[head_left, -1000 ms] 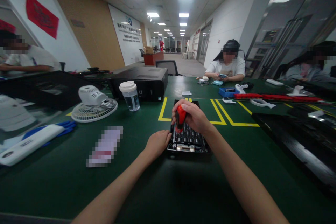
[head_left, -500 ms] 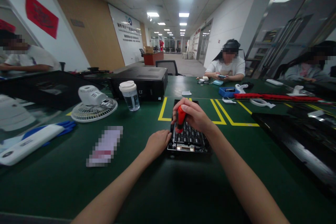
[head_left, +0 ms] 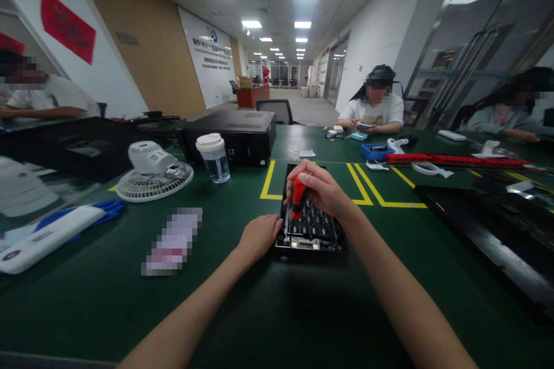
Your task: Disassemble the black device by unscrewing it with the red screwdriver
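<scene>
A shallow black device casing [head_left: 318, 225] lies on the green table in front of me, with rows of dark rounded shapes inside and a pale metallic strip [head_left: 304, 244] at its near end. In my right hand [head_left: 318, 184] is a red-and-black screwdriver [head_left: 298, 191], fingers curled round its handle. It is held nearly upright, its shaft pointing down into the near left part of the casing; the tip is too small to make out. My left hand [head_left: 261, 234] is closed against the casing's left edge, its fingertips partly hidden.
Left of me are a pixelated lilac item [head_left: 173, 242], a white fan [head_left: 153, 176], a lidded cup [head_left: 213, 157] and a black box-shaped machine [head_left: 242, 135]. Rightward lie a large black panel [head_left: 485, 242], a blue tray [head_left: 376, 151] and a red strip [head_left: 454, 160]. Other people sit around the table.
The screwdriver handle and the fingers of my right hand have shifted very slightly. My left hand and the casing stay in place.
</scene>
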Demonstrator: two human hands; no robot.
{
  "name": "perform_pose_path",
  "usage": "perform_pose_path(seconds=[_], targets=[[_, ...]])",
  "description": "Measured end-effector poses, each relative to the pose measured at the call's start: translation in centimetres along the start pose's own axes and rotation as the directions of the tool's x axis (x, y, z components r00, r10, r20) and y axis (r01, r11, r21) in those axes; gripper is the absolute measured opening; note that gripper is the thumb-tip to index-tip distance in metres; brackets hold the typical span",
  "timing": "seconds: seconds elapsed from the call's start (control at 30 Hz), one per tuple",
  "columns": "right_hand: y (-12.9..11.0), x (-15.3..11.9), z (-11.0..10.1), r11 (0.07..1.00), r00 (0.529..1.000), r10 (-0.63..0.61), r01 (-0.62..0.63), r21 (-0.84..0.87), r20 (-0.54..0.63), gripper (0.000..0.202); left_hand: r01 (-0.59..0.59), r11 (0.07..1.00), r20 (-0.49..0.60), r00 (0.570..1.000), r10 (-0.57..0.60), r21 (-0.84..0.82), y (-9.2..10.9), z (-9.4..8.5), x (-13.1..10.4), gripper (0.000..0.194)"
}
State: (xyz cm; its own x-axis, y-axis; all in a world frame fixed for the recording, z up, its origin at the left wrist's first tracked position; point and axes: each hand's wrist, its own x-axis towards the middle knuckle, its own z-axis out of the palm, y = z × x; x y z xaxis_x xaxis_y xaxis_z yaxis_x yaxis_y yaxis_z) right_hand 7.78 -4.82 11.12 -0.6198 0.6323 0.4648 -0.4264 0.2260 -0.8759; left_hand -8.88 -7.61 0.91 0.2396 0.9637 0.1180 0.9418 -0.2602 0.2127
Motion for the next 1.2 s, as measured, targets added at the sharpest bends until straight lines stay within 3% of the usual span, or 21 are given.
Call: perform_pose_path(seconds=[1.2], targets=[[-0.41,-0.21,-0.42,0.981,0.997,-0.021,0.007,-0.196,-0.068,0.018,0.022,1.0,0.02,1.0,-0.022,-0.008,0.22,-0.19,0.08,0.04]])
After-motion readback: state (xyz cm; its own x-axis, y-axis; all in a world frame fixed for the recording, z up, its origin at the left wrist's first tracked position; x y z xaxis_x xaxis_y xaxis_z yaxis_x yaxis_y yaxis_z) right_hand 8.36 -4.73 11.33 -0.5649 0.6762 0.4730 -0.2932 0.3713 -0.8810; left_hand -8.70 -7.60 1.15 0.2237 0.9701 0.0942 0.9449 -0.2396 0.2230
